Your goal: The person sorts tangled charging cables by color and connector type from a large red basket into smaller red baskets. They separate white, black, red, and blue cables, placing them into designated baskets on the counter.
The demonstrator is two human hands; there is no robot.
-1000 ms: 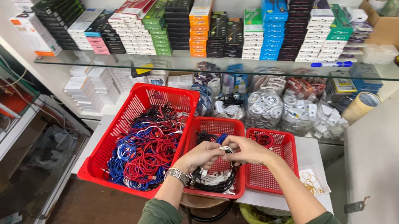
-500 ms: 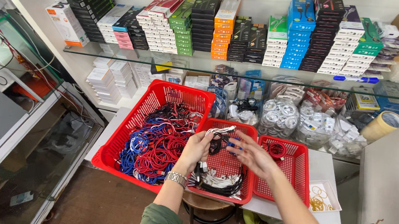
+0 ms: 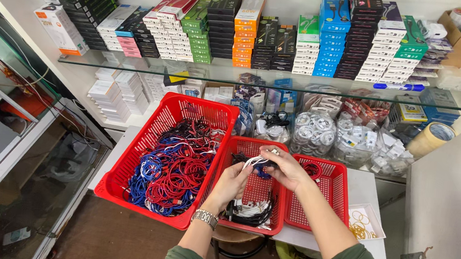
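Both hands are raised over the middle red basket (image 3: 275,220) at the centre of the view. The left hand (image 3: 232,182) and right hand (image 3: 285,168) meet on a small coiled cable (image 3: 255,163), white with some blue showing, held just above that basket; the fingers (image 3: 271,151) of the right hand are curled and pinching the coil from the 3 o'clock side, while the left fingers close on it from 9 o'clock. A wristwatch (image 3: 205,218) sits on the left wrist. More white and black cables (image 3: 250,211) lie at the basket's 6 o'clock end. Touching it at 9 o'clock stands a large red basket (image 3: 123,175) heaped with red, blue and black cables. At 3 o'clock, just beside, is a smaller red basket (image 3: 336,206) holding one red coil. A small white tray (image 3: 376,220) of rubber bands rests on the bench (image 3: 370,187) at 4 o'clock. Stacked boxes (image 3: 251,40) line the glass shelf (image 3: 269,83) at 12 o'clock.
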